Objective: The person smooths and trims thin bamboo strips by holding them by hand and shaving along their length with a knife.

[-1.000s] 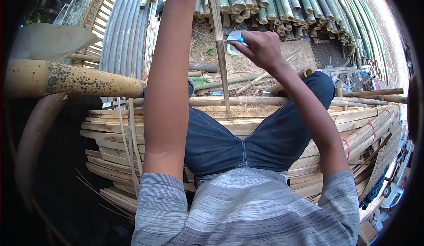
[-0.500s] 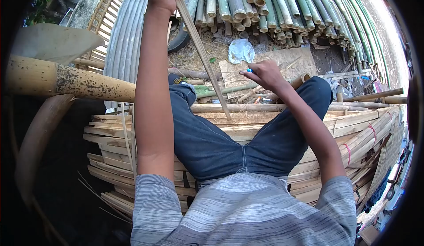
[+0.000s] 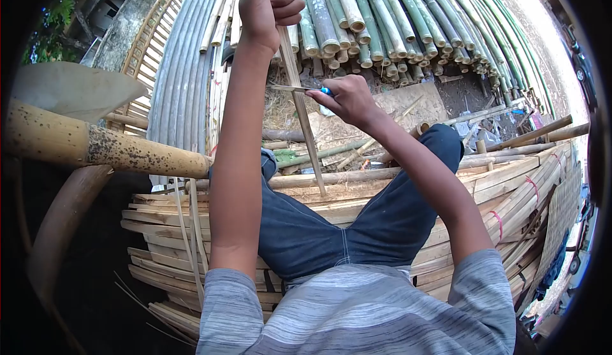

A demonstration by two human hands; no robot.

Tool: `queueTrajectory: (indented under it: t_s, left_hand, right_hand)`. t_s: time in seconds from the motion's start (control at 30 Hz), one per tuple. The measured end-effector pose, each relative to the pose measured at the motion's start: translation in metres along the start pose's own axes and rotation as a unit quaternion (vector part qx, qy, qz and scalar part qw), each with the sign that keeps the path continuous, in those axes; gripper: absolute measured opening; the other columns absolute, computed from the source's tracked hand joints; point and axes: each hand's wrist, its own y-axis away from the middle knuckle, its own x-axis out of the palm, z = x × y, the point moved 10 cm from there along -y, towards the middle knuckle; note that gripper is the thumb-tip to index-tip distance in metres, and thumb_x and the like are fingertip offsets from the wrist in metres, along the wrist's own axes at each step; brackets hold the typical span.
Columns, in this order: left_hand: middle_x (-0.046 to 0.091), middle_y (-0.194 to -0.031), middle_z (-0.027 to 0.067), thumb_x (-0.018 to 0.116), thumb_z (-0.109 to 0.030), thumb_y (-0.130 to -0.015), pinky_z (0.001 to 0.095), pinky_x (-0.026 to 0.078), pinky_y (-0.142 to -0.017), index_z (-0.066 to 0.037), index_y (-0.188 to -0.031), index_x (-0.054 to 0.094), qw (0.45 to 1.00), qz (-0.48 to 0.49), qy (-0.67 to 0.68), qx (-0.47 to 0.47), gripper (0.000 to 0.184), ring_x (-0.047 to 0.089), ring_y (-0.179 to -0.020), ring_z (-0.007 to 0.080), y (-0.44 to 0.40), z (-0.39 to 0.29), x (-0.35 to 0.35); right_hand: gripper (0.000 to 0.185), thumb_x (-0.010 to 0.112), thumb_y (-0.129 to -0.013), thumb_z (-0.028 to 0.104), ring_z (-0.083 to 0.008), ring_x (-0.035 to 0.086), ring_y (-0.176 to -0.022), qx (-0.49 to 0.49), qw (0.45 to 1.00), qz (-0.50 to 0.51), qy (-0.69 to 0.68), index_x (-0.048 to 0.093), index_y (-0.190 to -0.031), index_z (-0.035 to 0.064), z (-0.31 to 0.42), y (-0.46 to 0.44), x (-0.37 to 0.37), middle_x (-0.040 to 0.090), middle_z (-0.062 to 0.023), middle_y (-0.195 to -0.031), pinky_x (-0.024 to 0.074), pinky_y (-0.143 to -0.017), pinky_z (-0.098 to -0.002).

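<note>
My left hand (image 3: 271, 11) is raised at the top of the view, its fingers wrapped round the upper part of a long split-bamboo strip (image 3: 308, 139). The strip slants down and slightly right, its lower end against the stacked slats between my knees. In my right hand (image 3: 354, 102) is a knife (image 3: 290, 88) with a blue part showing at the grip. Its thin blade points left and crosses the strip below my left hand. Whether the edge bites into the bamboo I cannot tell.
Green bamboo poles (image 3: 408, 17) lie piled ahead. Under me is a stack of pale slats (image 3: 169, 218), partly tied with pink string. A thick bamboo pole (image 3: 146, 148) juts in from the left. Cardboard (image 3: 414, 103) covers some ground, with litter to its right.
My right hand has brought the knife left and up, so the blade now crosses the strip. My left hand sits lower and farther right, and the strip stands steeper. The whole view has shifted slightly.
</note>
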Motion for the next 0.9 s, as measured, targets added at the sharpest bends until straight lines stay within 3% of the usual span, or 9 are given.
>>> queueTrajectory:
  t_s: [0.03,0.13,0.23,0.37,0.47,0.63,0.7,0.8,0.9]
  left_hand:
    - [0.020,-0.052,-0.0089,0.030,-0.066,-0.094,0.0194,0.010,-0.036,-0.018,-0.067,0.030,0.998,-0.039,-0.048,0.015,0.055,0.013,-0.042,0.0020,-0.001,-0.001,-0.001]
    - [0.021,-0.053,-0.0087,0.034,-0.065,-0.094,0.0191,0.011,-0.037,-0.018,-0.067,0.030,0.996,-0.049,-0.073,0.028,0.054,0.015,-0.042,0.0018,-0.007,0.001,-0.001]
    - [0.020,-0.053,-0.0088,0.035,-0.066,-0.093,0.0189,0.012,-0.037,-0.018,-0.067,0.030,0.996,-0.044,-0.076,0.025,0.055,0.016,-0.042,0.0016,-0.009,0.009,0.005]
    - [0.020,-0.054,-0.0088,0.036,-0.066,-0.093,0.0190,0.011,-0.036,-0.018,-0.067,0.029,0.994,-0.032,-0.100,0.038,0.055,0.016,-0.042,0.0019,-0.009,0.006,0.016]
    - [0.020,-0.054,-0.0086,0.037,-0.066,-0.092,0.0187,0.011,-0.036,-0.018,-0.067,0.029,0.997,-0.042,-0.068,0.017,0.055,0.015,-0.043,0.0021,-0.005,0.008,0.019]
    - [0.021,-0.053,-0.0086,0.038,-0.067,-0.091,0.0186,0.012,-0.036,-0.018,-0.067,0.029,0.999,0.017,-0.039,0.006,0.056,0.016,-0.042,0.0022,-0.009,0.016,0.030]
    - [0.021,-0.053,-0.0086,0.039,-0.068,-0.091,0.0188,0.012,-0.037,-0.019,-0.067,0.029,0.999,0.028,-0.023,0.006,0.056,0.016,-0.042,0.0022,-0.010,0.020,0.035]
    - [0.021,-0.053,-0.0083,0.042,-0.071,-0.088,0.0201,0.011,-0.036,-0.019,-0.067,0.028,0.997,-0.053,-0.054,0.005,0.058,0.017,-0.041,0.0023,-0.009,0.015,0.023]
    - [0.021,-0.053,-0.0080,0.045,-0.073,-0.085,0.0208,0.010,-0.035,-0.019,-0.067,0.028,0.997,-0.074,-0.036,-0.004,0.060,0.018,-0.040,0.0024,-0.011,0.016,0.001]
  right_hand:
    - [0.054,0.062,-0.088,0.045,-0.0315,0.050,-0.043,-0.005,1.000,0.007,0.012,0.052,-0.054,0.0049,-0.002,-0.001,-0.003,0.046,-0.0138,-0.046,0.0382,-0.046,-0.0411]
    - [0.062,0.059,-0.087,0.053,-0.0302,0.048,-0.041,-0.032,0.989,0.075,0.123,0.045,-0.049,0.0068,0.008,-0.025,-0.027,0.044,-0.0121,-0.044,0.0352,-0.043,-0.0402]
    - [0.061,0.057,-0.088,0.055,-0.0285,0.046,-0.037,-0.019,0.997,-0.014,0.076,0.048,-0.049,0.0087,0.009,-0.035,-0.047,0.043,-0.0108,-0.042,0.0343,-0.041,-0.0405]
    - [0.064,0.050,-0.089,0.060,-0.0325,0.057,-0.044,-0.034,0.930,0.343,0.130,0.062,-0.055,0.0070,-0.010,0.084,0.073,0.052,-0.0134,-0.045,0.0441,-0.044,-0.0417]
    - [0.064,0.049,-0.088,0.061,-0.0332,0.058,-0.045,-0.051,0.918,0.366,0.142,0.061,-0.055,0.0077,-0.023,0.122,0.088,0.054,-0.0128,-0.046,0.0457,-0.044,-0.0419]
    - [0.058,0.056,-0.087,0.055,-0.0304,0.057,-0.045,-0.033,0.995,0.036,0.090,0.056,-0.055,0.0072,-0.001,0.011,-0.029,0.053,-0.0114,-0.048,0.0421,-0.044,-0.0410]
    - [0.050,0.064,-0.086,0.044,-0.0313,0.054,-0.046,0.033,0.997,-0.014,0.061,0.054,-0.058,0.0040,-0.008,-0.025,-0.066,0.051,-0.0144,-0.051,0.0382,-0.044,-0.0404]
    - [0.056,0.059,-0.090,0.047,-0.0358,0.055,-0.050,0.044,0.998,0.033,-0.020,0.054,-0.055,0.0030,-0.009,0.016,-0.021,0.051,-0.0175,-0.050,0.0413,-0.049,-0.0447]
    - [0.067,0.046,-0.089,0.062,-0.0370,0.061,-0.054,0.034,0.945,0.313,0.088,0.062,-0.059,0.0042,-0.016,0.117,0.084,0.058,-0.0168,-0.055,0.0470,-0.051,-0.0469]
